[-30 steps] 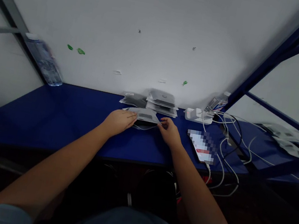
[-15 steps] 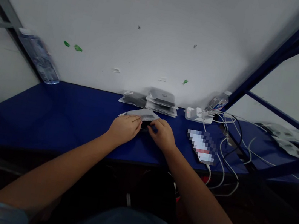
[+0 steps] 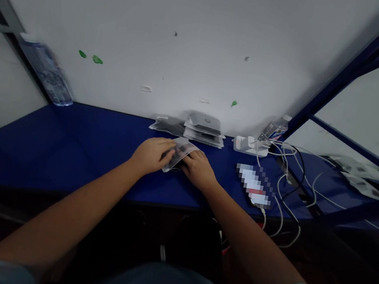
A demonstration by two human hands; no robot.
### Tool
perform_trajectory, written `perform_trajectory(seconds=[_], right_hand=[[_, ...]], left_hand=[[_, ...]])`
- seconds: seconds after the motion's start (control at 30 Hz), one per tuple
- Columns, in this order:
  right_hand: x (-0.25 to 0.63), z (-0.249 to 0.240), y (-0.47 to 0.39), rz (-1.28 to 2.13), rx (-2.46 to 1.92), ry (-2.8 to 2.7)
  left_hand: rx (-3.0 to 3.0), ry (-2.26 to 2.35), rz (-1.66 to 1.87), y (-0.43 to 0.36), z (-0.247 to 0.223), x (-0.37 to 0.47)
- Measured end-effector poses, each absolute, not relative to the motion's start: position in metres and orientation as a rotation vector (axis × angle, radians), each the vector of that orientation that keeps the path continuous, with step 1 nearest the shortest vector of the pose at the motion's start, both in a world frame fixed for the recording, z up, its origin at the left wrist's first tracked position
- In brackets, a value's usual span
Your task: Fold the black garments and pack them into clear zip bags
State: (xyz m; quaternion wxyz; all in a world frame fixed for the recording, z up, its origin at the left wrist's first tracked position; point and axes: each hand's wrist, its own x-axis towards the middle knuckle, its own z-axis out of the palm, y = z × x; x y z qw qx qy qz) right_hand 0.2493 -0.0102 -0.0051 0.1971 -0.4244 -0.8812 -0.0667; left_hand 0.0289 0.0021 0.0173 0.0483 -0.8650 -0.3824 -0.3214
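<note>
A translucent plastic bag (image 3: 182,146) with something dark in it lies tilted between my hands on the blue table (image 3: 94,145). My left hand (image 3: 153,154) is closed on the bag's left side, with the thumb bent toward its lower edge. On the right, my right hand (image 3: 199,168) has its fingers inside or under the bag's open edge; their tips and anything they pinch are hidden. Just behind the bag, a stack of similar bags (image 3: 204,137) and a dark bag (image 3: 168,125) rest near the wall.
To the right are a white power strip (image 3: 251,146), a phone (image 3: 254,186) with a blurred screen, tangled cables (image 3: 285,197) and a small bottle (image 3: 276,129). A large bottle (image 3: 47,72) stands at the far left. More bags (image 3: 364,183) lie beyond the blue frame.
The bag has turned, and its lower left corner now points toward me. My left hand has shifted slightly left, and my right fingers have moved to the bag's edge.
</note>
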Motion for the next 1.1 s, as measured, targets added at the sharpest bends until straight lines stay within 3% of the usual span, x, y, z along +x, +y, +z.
perform_trajectory(seconds=[0.3,0.57,0.77,1.1], right_hand=[[0.231,0.0,0.003,-0.104,-1.255,-2.533],[0.229,-0.008,0.009,0.002,-0.894,-2.619],[0.228,-0.009,-0.002,0.004,-0.626,-2.715],[0.235,0.001,-0.01,-0.077,-0.765,-2.745]], left_hand=[[-2.836,-1.442,-0.639,0.03,0.005,0.007],[-2.803,-1.434,-0.872,0.024,0.013,-0.009],[-2.989,-1.422,-0.747,0.017,0.008,-0.019],[-2.846,-1.603,-0.568,0.02,-0.018,-0.022]])
